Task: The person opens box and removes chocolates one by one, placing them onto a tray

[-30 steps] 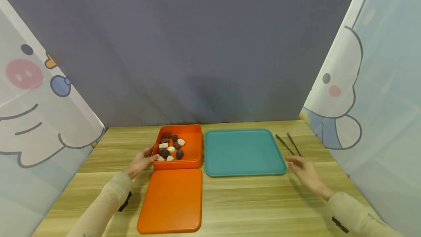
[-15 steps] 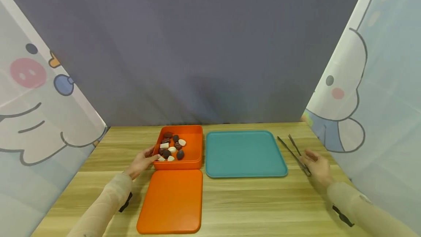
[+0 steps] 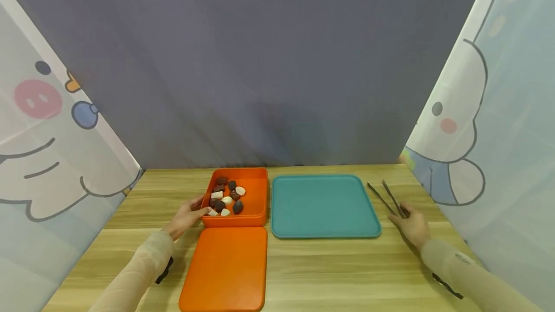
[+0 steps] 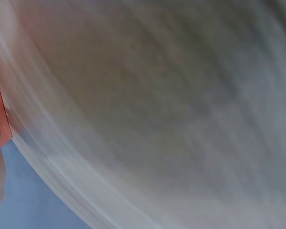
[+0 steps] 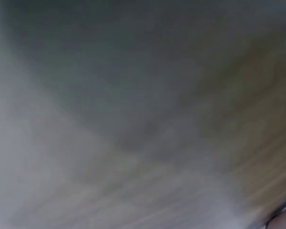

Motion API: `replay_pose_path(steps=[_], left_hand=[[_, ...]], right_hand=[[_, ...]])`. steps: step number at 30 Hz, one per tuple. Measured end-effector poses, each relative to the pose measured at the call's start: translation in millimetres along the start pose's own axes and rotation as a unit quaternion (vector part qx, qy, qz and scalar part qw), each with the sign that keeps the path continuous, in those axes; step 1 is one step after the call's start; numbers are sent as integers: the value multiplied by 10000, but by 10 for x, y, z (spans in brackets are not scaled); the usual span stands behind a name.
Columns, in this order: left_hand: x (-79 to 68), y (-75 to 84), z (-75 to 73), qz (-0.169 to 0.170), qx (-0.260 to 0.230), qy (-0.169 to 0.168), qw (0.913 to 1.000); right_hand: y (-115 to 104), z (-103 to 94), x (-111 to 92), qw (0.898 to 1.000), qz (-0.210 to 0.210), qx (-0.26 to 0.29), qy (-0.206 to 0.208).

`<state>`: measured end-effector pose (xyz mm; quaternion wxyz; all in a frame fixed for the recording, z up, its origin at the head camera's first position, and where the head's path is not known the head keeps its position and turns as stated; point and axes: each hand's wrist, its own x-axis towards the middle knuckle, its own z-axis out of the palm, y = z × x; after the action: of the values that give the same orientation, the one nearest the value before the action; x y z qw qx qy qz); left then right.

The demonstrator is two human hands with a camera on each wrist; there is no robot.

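Visibly, the one candidate for lettering is a small dark mark (image 3: 464, 258) on the right sleeve (image 3: 451, 266); it is too small to read. The side curtains carry printed cartoon animals: a pink-snouted figure (image 3: 38, 99) on the left and a pink-cheeked figure (image 3: 448, 125) on the right.

The right hand (image 3: 414, 227) grasps the dark tongs (image 3: 393, 198) near their joined end, thumb and fingers on opposite sides. The two arms of the tongs spread apart and point away from the person, just beyond the right edge of the teal tray (image 3: 325, 206). Whether the tongs touch the wooden table (image 3: 321, 273) cannot be determined.

The left hand (image 3: 186, 218) grips the orange box (image 3: 255, 191) at its near left corner, thumb over the rim. Brown and white pieces (image 3: 237, 207) lie mostly in the left part of the box. The orange lid (image 3: 225, 268) lies flat directly in front of it. The tray sits just right of the box, between the hands. Both wrist views are largely blurred.
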<state>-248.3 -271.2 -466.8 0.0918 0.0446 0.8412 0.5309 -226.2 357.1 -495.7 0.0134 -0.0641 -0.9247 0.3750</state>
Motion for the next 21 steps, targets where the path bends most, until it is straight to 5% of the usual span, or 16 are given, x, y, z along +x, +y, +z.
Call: replay_pose_path(steps=[10, 21], left_hand=[[1, -2, 35, -80, -108, -30, 9999], [11, -8, 17, -4, -210, -38, 9998]], right_hand=[[2, 5, 43, 9987, -152, -466, -144], [-35, 23, 40, 9991, -15, -234, 347]])
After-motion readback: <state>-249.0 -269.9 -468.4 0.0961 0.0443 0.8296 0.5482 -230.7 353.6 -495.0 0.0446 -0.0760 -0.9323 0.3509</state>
